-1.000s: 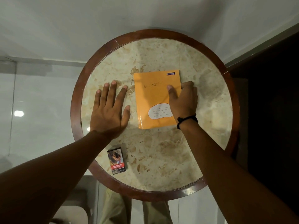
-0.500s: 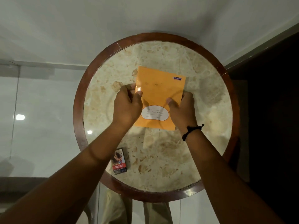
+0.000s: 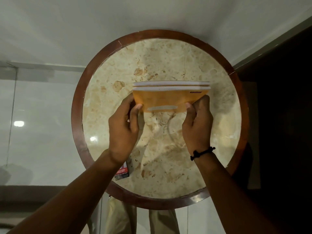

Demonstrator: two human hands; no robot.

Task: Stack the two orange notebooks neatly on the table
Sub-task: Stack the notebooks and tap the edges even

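Two orange notebooks (image 3: 170, 98) are held together, tipped up on edge above the middle of a round marble table (image 3: 101, 53), so their white page edges face the camera as two pale bands. Whether their lower edge touches the tabletop cannot be told. The left hand (image 3: 125, 125) pinches the pair at nine o'clock, thumb on the near cover and fingers hidden behind. The right hand (image 3: 197, 125) pinches them the same way at three o'clock; a dark cord bracelet (image 3: 202, 153) circles that wrist. These look light, thin and floppy, with smooth covers likely to slide against each other, so a hold at both side edges, close to the lower corners, seems the best way to keep them squared. Only a strip of the front cover shows, with a pale label (image 3: 162, 108) foreshortened and unreadable. At seven o'clock on the table, a small printed box (image 3: 122, 173) lies partly covered by the left forearm. Below the rim, at six o'clock, pale trouser legs are cut off by the frame.
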